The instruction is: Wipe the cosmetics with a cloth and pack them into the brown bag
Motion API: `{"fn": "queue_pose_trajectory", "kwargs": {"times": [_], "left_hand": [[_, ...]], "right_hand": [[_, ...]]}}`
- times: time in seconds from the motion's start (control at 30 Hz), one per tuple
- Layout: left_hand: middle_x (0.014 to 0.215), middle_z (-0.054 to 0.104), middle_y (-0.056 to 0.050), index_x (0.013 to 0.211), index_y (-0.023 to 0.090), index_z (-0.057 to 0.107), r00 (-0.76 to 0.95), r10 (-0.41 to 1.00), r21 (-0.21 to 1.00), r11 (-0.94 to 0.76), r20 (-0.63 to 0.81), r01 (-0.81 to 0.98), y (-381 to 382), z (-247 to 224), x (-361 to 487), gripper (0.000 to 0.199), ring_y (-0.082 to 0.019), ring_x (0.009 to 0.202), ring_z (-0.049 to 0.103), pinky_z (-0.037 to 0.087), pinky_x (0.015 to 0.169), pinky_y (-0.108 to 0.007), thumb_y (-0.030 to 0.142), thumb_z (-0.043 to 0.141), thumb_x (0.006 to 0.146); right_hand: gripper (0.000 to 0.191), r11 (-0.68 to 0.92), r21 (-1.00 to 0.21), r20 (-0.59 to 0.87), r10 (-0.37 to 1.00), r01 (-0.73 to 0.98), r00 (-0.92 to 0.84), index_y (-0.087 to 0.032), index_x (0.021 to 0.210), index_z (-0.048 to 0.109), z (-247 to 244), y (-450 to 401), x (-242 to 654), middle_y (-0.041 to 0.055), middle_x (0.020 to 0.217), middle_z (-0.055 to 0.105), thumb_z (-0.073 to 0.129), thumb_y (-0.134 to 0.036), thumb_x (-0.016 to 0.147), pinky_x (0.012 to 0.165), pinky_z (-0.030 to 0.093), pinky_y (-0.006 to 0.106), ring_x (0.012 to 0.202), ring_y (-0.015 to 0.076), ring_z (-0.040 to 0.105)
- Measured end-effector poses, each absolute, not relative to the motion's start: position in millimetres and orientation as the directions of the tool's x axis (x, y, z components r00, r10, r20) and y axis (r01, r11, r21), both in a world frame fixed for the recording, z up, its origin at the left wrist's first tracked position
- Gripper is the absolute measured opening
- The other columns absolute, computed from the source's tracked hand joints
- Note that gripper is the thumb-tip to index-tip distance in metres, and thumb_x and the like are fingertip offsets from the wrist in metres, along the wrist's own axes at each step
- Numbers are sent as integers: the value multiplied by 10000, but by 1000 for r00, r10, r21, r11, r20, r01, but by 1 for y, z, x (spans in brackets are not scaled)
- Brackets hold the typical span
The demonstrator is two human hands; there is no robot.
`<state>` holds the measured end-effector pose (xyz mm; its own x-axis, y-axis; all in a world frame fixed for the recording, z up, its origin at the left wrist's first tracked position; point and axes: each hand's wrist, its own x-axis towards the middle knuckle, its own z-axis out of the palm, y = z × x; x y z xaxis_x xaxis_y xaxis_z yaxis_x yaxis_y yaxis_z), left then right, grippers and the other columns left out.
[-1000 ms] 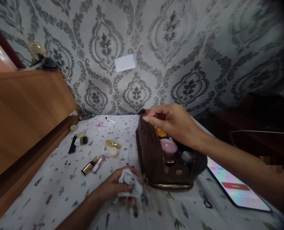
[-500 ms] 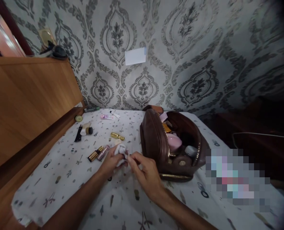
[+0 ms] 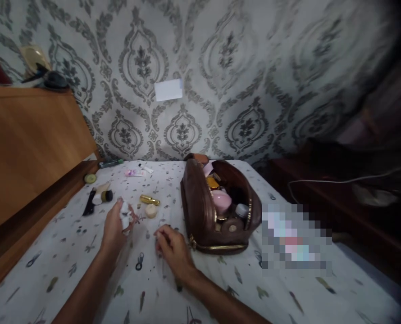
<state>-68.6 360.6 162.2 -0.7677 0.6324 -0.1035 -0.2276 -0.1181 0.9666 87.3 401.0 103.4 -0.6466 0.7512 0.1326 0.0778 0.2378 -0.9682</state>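
Observation:
My left hand [image 3: 114, 227] is closed around a crumpled white tissue [image 3: 125, 215], above the left part of the patterned white cloth. My right hand [image 3: 173, 249] is apart from it, low over the cloth in front of the bag, its fingers curled together; what they hold, if anything, is hidden. Just beyond the hands lie a gold tube [image 3: 149, 200] and a small round beige piece [image 3: 151, 210]. Right of them stands an unzipped brown cosmetic bag [image 3: 200, 202], with a pink rounded item [image 3: 221, 201] and a grey-capped container [image 3: 242, 210] inside.
Left of my left hand lie a black tube [image 3: 89, 202] and a dark-capped bottle [image 3: 106, 196]. Small tubes [image 3: 134, 173] and a round green-yellow item [image 3: 90, 178] lie farther back. A wooden panel [image 3: 34, 139] borders the left; a patterned wall [image 3: 200, 58] rises behind.
My hands have moved apart: the left went leftward with the tissue, the right drew away from it. The view has turned right. The black-gold and pink tubes are now hidden behind my left hand.

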Motion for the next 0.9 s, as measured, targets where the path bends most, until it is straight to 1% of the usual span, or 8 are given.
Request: {"fn": "queue_pose_trajectory", "kwargs": {"times": [0.13,0.23,0.3,0.4,0.47,0.53,0.63,0.9], "left_hand": [[640,562,44,735,211,582,-801,598,994,-83,-12,-77,359,158,-65,249,-131,589,537,430,504,-200,425,699,687],[696,579,38,812,211,634,-780,614,984,31,122,178,366,154,-74,257,-148,624,534,436,521,-217,447,635,710],[759,634,14,886,200,663,-694,678,876,155,242,457,375,151,-85,323,-158,600,526,451,528,-247,469,536,759],[904,705,-27,992,197,679,-522,784,607,243,336,756,394,146,-102,387,-169,585,532,497,635,-312,419,415,817],[1024,710,-60,1046,197,680,-469,815,505,263,341,822,405,143,-108,403,-199,674,590,507,760,-365,384,395,831],[1151,686,-85,1124,197,666,-433,839,444,268,328,855,413,140,-109,423,-249,879,643,486,876,-400,344,386,842],[1286,643,-80,1195,205,645,-349,892,351,241,288,905,419,136,-106,445,-279,1163,591,455,976,-396,279,384,842],[1316,642,-61,1213,205,642,-208,967,253,167,145,953,425,128,-123,474,-264,1184,606,460,1021,-410,296,329,869]], "right_hand": [[194,202,-976,105,772,86,-627,-217,731,510,100,402,87,-37,584,538,449,-256,910,541,361,216,543,123,503],[201,208,-974,110,778,88,-618,-204,708,502,98,403,86,-44,571,536,463,-206,905,539,340,198,528,103,481],[199,213,-973,114,780,90,-615,-200,705,505,99,403,87,-49,560,529,471,-184,900,537,331,194,520,97,471],[196,220,-972,121,780,88,-615,-198,707,508,100,403,88,-51,558,524,474,-164,897,542,326,193,521,96,471],[191,230,-970,131,776,83,-617,-197,712,512,101,403,89,-49,570,530,478,-159,897,549,324,195,536,99,477],[184,238,-968,139,772,80,-621,-196,721,518,101,403,90,-48,578,533,478,-149,895,553,321,196,545,100,479],[175,245,-966,144,766,77,-627,-194,731,528,100,404,90,-52,572,528,481,-133,888,546,313,197,526,98,460],[162,240,-968,145,768,70,-623,-187,732,552,102,404,91,-58,554,526,515,-122,876,562,331,187,524,93,487]]}}
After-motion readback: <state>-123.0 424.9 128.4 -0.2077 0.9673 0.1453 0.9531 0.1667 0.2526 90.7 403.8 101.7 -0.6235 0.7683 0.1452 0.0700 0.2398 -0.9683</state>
